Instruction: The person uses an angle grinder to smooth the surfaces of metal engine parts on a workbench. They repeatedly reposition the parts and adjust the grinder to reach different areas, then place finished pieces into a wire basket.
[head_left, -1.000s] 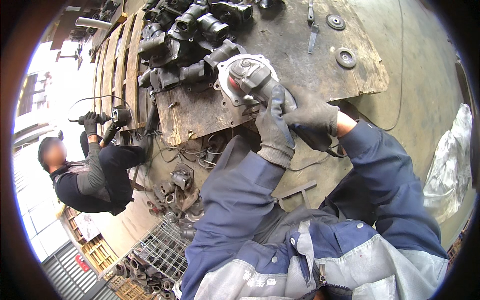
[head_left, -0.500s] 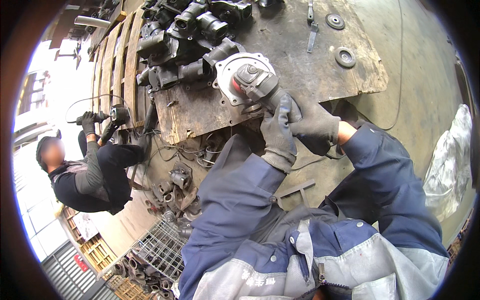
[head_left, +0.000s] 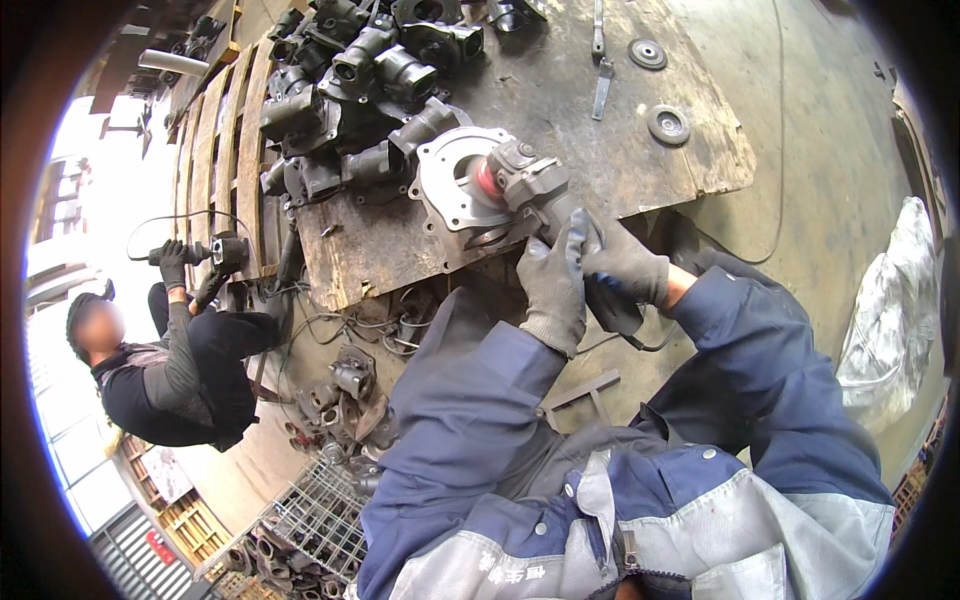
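Both my hands, in grey gloves, are closed round the body of an angle grinder [head_left: 535,185]. My left hand [head_left: 553,285] grips its near side, and my right hand [head_left: 628,258] wraps the body from the right. The grinder's head, with a red part at its front, lies over the right side of a metal casting [head_left: 442,181] with a pale round flange. Whether the disc touches the flange is hard to see. The casting lies near the front edge of a worn wooden board [head_left: 690,185]. A cable trails from the grinder's rear end.
Dark metal castings [head_left: 345,85] are piled on the board's left. Two grinding discs [head_left: 668,125] and a flat wrench-like tool [head_left: 602,88] lie at its right. A crouching person [head_left: 180,360] works with a power tool at the left. A wire basket [head_left: 320,510] and loose castings [head_left: 345,400] sit below.
The grinder's head has shifted from the flange's middle to its right side and turned, showing more of the red part. My hands moved along with it. The whole view has shifted slightly.
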